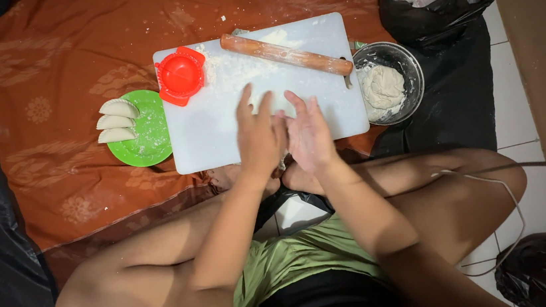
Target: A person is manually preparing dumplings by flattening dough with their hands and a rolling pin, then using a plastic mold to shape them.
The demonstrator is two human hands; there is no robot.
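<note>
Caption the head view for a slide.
Seated person's left hand and right hand pressed together over a floured white cutting board, rolling pin beyond.

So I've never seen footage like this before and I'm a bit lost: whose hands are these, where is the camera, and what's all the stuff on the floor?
There is no machine: the camera sits on a person's head and looks down at their own two hands and crossed legs. The left hand and right hand are pressed together, palms facing; what lies between them is hidden. Under them is a floury white cutting board on a brown cloth. On the board lie a wooden rolling pin and a red dumpling press. Left of it, a green plate holds three folded dumplings. To the right, a metal bowl holds dough.
</note>
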